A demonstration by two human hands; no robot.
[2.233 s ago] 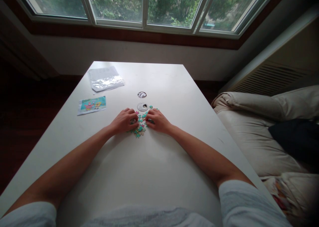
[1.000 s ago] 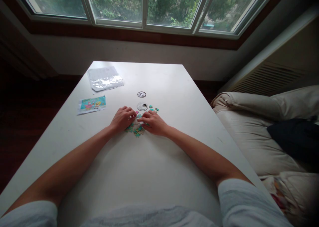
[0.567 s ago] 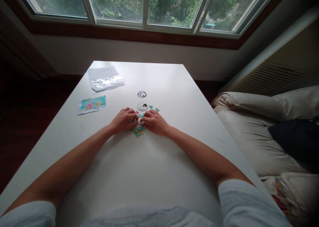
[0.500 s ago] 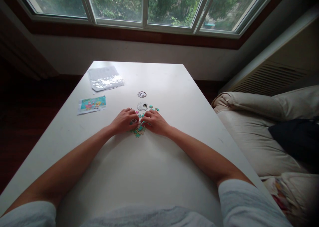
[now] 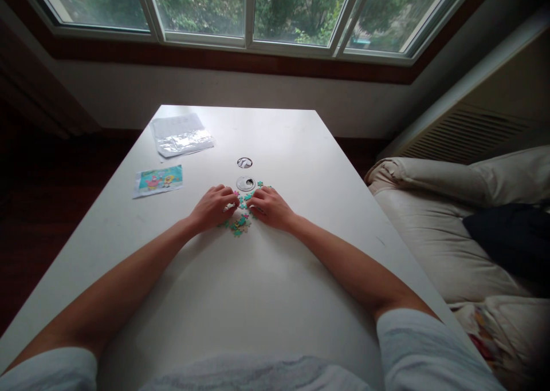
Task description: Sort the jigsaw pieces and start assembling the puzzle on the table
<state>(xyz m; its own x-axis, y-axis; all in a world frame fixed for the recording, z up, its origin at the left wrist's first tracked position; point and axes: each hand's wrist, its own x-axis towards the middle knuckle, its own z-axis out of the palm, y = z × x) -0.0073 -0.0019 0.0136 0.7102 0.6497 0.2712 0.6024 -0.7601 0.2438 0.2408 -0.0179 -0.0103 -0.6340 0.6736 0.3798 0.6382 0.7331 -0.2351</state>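
A small heap of teal, green and pink jigsaw puzzle pieces (image 5: pixel 240 225) lies on the white table, with more pieces scattered between my hands. At the left of the heap is my left hand (image 5: pixel 213 206), its fingers curled toward the thumb; what they pinch, if anything, is too small to make out. My right hand (image 5: pixel 271 208) lies opposite, palm down, with bent fingers closed on a teal puzzle piece (image 5: pixel 248 197) at the fingertips. A gap separates the two hands. Beyond the right fingers sits a loose puzzle piece (image 5: pixel 260 184).
On the white table (image 5: pixel 240 305) a picture card with cartoon figures (image 5: pixel 160 179) lies at left, and a clear plastic bag (image 5: pixel 183 134) behind it. Two round fittings are set in the tabletop, a grommet (image 5: pixel 246 184) and a hole (image 5: pixel 244 162). A sofa (image 5: pixel 412 236) stands at right.
My hands have drawn slightly apart, the right one shifting a little to the right. More of the pieces between them now shows. Card and bag have stayed put.
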